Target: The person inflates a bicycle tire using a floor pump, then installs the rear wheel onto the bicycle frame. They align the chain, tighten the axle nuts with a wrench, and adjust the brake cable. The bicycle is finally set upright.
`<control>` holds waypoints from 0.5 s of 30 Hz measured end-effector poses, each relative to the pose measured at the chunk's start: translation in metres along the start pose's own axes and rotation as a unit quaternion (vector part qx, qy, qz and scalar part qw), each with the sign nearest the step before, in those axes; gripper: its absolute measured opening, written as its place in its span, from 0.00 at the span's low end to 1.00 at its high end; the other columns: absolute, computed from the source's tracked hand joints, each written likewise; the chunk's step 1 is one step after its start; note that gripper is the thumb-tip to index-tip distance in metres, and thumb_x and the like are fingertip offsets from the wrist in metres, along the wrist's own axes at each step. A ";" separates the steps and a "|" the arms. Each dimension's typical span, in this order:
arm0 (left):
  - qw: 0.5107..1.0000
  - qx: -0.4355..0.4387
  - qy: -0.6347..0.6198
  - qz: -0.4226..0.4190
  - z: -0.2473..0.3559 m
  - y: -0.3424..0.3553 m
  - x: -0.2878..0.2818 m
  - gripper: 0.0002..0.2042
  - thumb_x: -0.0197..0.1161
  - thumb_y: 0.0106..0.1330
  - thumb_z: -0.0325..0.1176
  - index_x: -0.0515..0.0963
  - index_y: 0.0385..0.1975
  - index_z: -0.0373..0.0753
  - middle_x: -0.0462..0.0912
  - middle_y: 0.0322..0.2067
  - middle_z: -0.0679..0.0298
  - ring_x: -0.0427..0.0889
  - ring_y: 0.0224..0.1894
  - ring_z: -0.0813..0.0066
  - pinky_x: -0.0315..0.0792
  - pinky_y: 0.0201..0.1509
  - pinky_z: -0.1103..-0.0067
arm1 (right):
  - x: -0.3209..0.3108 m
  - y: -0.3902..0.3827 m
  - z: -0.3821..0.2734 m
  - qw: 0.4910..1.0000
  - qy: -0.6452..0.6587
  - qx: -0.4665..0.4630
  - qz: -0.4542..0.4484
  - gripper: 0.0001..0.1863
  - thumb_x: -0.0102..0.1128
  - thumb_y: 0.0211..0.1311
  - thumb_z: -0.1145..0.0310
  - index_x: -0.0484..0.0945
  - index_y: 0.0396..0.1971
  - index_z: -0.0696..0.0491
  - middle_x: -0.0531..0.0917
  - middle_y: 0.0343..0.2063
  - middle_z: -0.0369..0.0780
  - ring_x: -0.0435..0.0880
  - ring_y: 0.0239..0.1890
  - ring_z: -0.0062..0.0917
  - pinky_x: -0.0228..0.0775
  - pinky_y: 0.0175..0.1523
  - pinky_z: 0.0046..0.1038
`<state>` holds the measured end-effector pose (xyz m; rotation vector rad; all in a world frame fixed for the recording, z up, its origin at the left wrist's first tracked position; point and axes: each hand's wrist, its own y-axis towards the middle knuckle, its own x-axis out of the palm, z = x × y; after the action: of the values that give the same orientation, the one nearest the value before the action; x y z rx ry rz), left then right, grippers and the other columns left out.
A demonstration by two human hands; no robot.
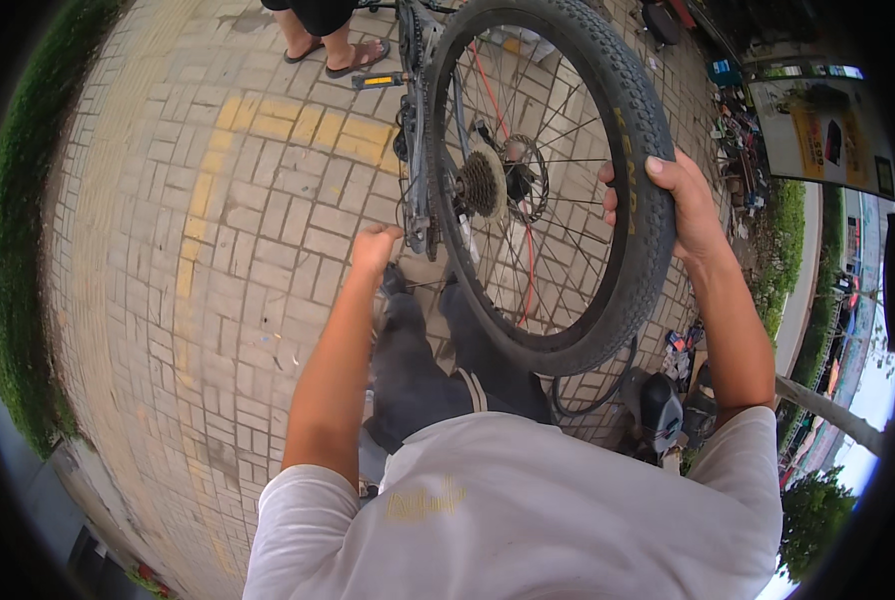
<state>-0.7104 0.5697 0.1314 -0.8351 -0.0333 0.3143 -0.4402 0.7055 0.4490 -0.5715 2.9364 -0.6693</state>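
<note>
My right hand (686, 200) is closed round the tread of a black bicycle wheel (640, 230), thumb on the outside and fingertips showing inside the rim. The wheel is tilted, with a sprocket cassette (480, 184) and a brake disc (528, 178) at its hub. Left of it stands a dark bicycle frame (418, 165), and the hub lies apart from the frame's end. At that end, my left hand (374, 248) is closed with its fingertips against or beside the frame; what they hold is hidden. A pedal (380, 80) sticks out on the frame's left.
A person's sandalled feet (353, 58) stand on the brick paving (258, 230) at the far left. A red cable (530, 270) shows behind the spokes. Tools and parts (736, 150) lie at the right, near a signboard (826, 135). A dark machine-like object (658, 410) sits by my right side.
</note>
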 end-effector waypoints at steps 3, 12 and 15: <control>0.999 -0.013 -0.040 0.009 0.009 0.031 0.011 0.16 0.62 0.52 0.35 0.81 0.37 0.29 0.81 0.35 0.54 0.76 0.40 0.65 0.68 0.46 0.73 | 0.004 -0.003 0.009 1.000 -0.006 -0.005 -0.001 0.22 0.57 0.57 0.62 0.67 0.46 0.62 0.80 0.36 0.48 0.83 0.30 0.29 0.80 0.35 0.30; 0.995 -0.041 -0.091 0.030 -0.007 0.078 0.037 0.06 0.62 0.50 0.28 0.77 0.24 0.30 0.74 0.22 0.61 0.64 0.23 0.75 0.58 0.27 0.74 | -0.006 -0.013 0.077 0.999 0.008 0.000 0.039 0.28 0.62 0.50 0.62 0.68 0.49 0.63 0.80 0.37 0.49 0.83 0.32 0.30 0.79 0.38 0.32; 0.995 -0.028 -0.083 0.037 -0.008 0.082 0.046 0.11 0.65 0.53 0.34 0.75 0.22 0.31 0.73 0.21 0.62 0.66 0.24 0.74 0.60 0.27 0.74 | -0.014 -0.007 0.094 0.999 0.024 0.015 0.037 0.29 0.63 0.49 0.63 0.67 0.50 0.63 0.80 0.38 0.48 0.83 0.33 0.30 0.79 0.40 0.33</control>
<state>-0.6867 0.6284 0.0613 -0.8655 -0.1670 0.4545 -0.4107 0.6666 0.3673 -0.4489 2.9697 -0.7262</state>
